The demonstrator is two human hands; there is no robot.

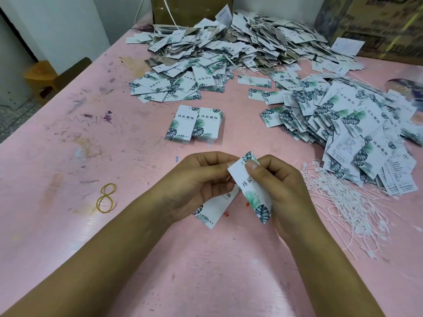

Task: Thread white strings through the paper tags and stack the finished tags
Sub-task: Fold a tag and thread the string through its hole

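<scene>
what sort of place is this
Probably a small workshop or packing room for clothing hang tags: a worn, stained pink table heaped with loose printed tags, a bundle of white strings at the right, and cardboard boxes against the back wall.

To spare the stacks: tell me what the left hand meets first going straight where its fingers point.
The tag pinched by the right hand: the left hand points rightward, its fingertips seemingly at that tag's edge.
</scene>
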